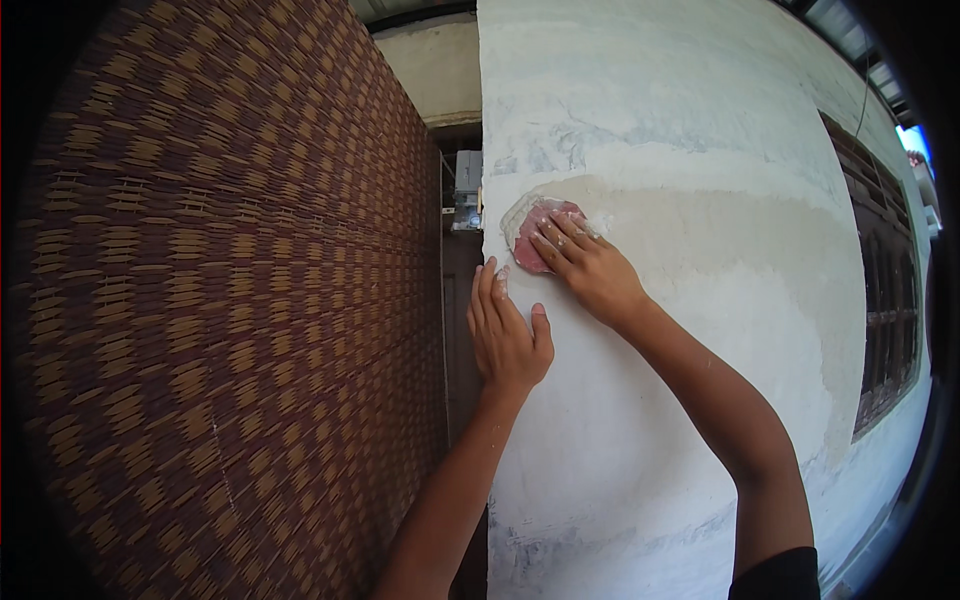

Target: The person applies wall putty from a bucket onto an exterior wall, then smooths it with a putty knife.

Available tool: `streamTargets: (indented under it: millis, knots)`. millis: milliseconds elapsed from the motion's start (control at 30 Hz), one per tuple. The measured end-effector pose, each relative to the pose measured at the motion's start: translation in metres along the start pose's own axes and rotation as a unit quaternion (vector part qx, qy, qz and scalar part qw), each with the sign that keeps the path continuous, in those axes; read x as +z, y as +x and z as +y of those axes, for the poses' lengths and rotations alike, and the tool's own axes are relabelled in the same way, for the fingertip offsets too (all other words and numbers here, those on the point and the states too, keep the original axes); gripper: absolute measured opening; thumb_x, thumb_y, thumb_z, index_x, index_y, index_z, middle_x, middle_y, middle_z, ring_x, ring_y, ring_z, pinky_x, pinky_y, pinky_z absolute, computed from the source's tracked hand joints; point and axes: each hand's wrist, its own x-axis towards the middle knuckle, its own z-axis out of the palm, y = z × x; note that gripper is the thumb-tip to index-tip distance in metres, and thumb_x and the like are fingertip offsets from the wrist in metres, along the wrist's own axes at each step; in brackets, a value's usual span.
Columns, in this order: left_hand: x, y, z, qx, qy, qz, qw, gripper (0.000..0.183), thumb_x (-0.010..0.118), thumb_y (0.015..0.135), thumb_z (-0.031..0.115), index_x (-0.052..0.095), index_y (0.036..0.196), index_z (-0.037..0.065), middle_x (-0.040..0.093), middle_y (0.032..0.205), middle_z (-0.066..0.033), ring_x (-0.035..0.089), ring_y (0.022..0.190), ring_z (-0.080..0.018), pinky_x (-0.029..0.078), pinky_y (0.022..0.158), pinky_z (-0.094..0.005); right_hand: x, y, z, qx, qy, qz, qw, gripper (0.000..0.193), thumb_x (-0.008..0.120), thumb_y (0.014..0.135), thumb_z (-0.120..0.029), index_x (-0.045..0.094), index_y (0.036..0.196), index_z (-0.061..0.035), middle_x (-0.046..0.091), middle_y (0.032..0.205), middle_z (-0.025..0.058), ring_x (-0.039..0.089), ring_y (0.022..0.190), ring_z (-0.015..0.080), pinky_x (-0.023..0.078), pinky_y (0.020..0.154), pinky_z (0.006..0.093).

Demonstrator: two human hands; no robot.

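Note:
My right hand [597, 265] presses a flat pink pad or scraper [535, 242] against the pale wall [620, 400], near the wall's left edge. White paste smears the pad and my fingertips, and a ridge of wet paste [517, 215] lies along the pad's left side. A damp-looking beige patch [690, 225] spreads over the wall to the right. Below the pad, my left hand [508, 335] is open at the wall's edge, fingers pointing up and thumb apart. It holds nothing, and some white paste shows on its fingers.
A woven brown and tan screen [240, 300] fills the left side. Between it and the wall runs a narrow dark gap with a grey box [468, 172]. A dark grilled window [885, 290] is set in the wall at the right.

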Motion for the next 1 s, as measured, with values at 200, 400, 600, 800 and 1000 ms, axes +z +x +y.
streamTargets:
  millis: [200,400,600,800,1000]
  knots:
    - [-0.003,-0.005,0.000,-0.026,0.044,0.023,0.998,0.056,0.052,0.087,0.019,0.035,0.132,-0.009,0.035,0.144,-0.0284,0.036,0.132,-0.0460,0.031,0.105,-0.0554,-0.043,-0.002,0.002,0.060,0.018,0.052,0.997,0.047,0.057,0.079,-0.001,0.056,0.126,0.0009,0.064,0.118,0.0159,0.057,0.117,0.0325,0.043,0.102,0.0450]
    - [-0.002,-0.005,0.003,-0.035,0.026,-0.003,0.999,0.055,0.048,0.091,0.022,0.033,0.132,-0.011,0.033,0.142,-0.0287,0.038,0.127,-0.0444,0.031,0.106,-0.0515,-0.047,0.056,0.021,0.266,0.179,0.066,0.945,0.063,0.057,0.075,0.006,0.052,0.135,-0.0121,0.061,0.099,0.0151,0.062,0.094,0.0356,0.049,0.084,0.0459]
    - [-0.004,-0.005,0.001,-0.026,0.027,-0.005,0.999,0.056,0.050,0.090,0.021,0.033,0.132,-0.012,0.033,0.141,-0.0292,0.039,0.125,-0.0448,0.032,0.105,-0.0518,-0.010,0.096,0.021,0.288,0.199,-0.061,0.935,0.067,0.065,0.079,-0.015,0.046,0.143,-0.0182,0.062,0.103,0.0163,0.064,0.095,0.0342,0.053,0.083,0.0435]
    - [-0.003,-0.003,0.001,-0.015,0.024,-0.002,1.000,0.055,0.050,0.089,0.020,0.033,0.131,-0.013,0.033,0.140,-0.0296,0.040,0.123,-0.0450,0.034,0.104,-0.0515,-0.019,0.116,0.057,0.379,0.034,-0.082,0.921,0.057,0.065,0.079,-0.023,0.055,0.135,-0.0155,0.065,0.105,0.0136,0.066,0.099,0.0276,0.052,0.085,0.0428]
    - [-0.004,-0.005,0.000,-0.023,0.033,-0.012,0.999,0.055,0.051,0.088,0.019,0.033,0.130,-0.013,0.034,0.140,-0.0291,0.040,0.123,-0.0445,0.034,0.103,-0.0514,-0.004,0.113,0.022,0.297,0.142,-0.115,0.937,0.058,0.062,0.077,-0.020,0.056,0.135,-0.0161,0.065,0.108,0.0145,0.065,0.101,0.0307,0.052,0.089,0.0411]
